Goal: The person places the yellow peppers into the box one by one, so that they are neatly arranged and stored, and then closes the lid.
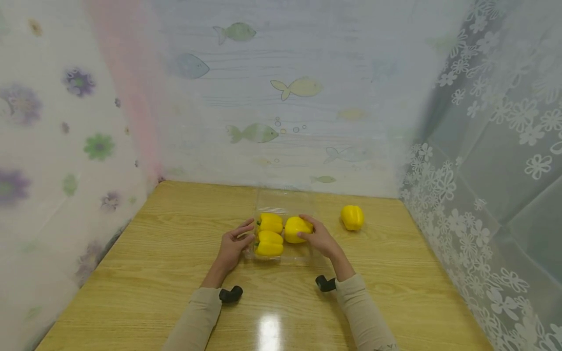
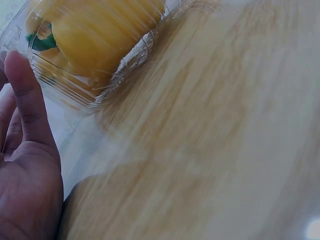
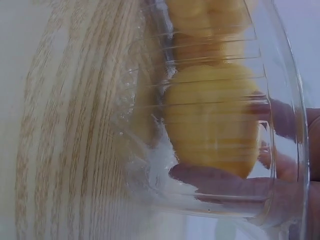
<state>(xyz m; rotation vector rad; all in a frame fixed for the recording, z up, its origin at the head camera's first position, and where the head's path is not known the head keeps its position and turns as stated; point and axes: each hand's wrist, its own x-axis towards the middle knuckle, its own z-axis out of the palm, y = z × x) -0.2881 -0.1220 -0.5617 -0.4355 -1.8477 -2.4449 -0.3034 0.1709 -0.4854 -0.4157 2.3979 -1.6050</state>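
A clear plastic clamshell box (image 1: pixel 300 256) stands on the table, its lid raised toward the wall. Inside, on the left, lie two yellow bell peppers, a rear one (image 1: pixel 270 223) and a front one (image 1: pixel 269 245), stems facing left. My right hand (image 1: pixel 324 242) grips a third yellow bell pepper (image 1: pixel 295 230) in the right half of the box; through the clear wall in the right wrist view, thumb and fingers lie around this pepper (image 3: pixel 212 120). My left hand (image 1: pixel 231 247) rests against the box's left side, fingers extended, a fingertip (image 2: pixel 16 62) right at the rim in the left wrist view.
Another yellow bell pepper (image 1: pixel 352 217) lies on the wooden table (image 1: pixel 175 243), right of the box. Black camera mounts (image 1: pixel 231 294) stick out from both wrists. Patterned sheets (image 1: pixel 351 73) enclose the table at the back and on both sides.
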